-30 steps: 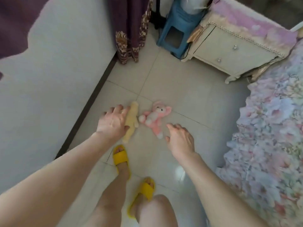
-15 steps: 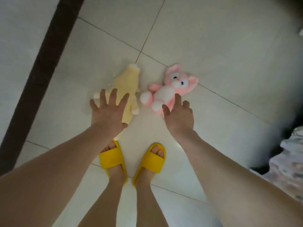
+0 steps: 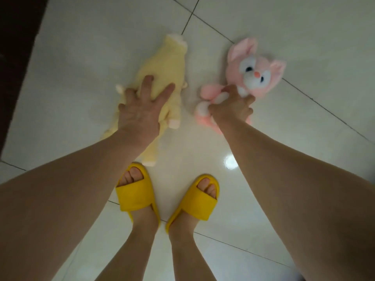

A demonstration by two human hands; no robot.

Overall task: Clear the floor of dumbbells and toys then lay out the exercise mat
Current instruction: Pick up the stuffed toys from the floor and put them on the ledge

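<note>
On the floor (image 3: 81,57), right in front of two yellow slippers (image 3: 136,191), lie two soft toys side by side. The left hand (image 3: 140,112) has its fingers (image 3: 147,84) spread wide and flat on the yellow toy (image 3: 162,61). It presses on the toy's middle but has not closed around it yet. The right hand (image 3: 231,108) has its fingers curled shut on the pink bunny (image 3: 253,72), pinching it by the body just under the face. The bunny's arm and foot stick out beside the knuckles.

Both arms reach down at once, I think so that both toys can be picked up in one go. Both toys rest on the white tiles, near a tile line. A dark strip runs along the floor's left edge. No dumbbells and no mat can be seen. No words or labels show on anything.
</note>
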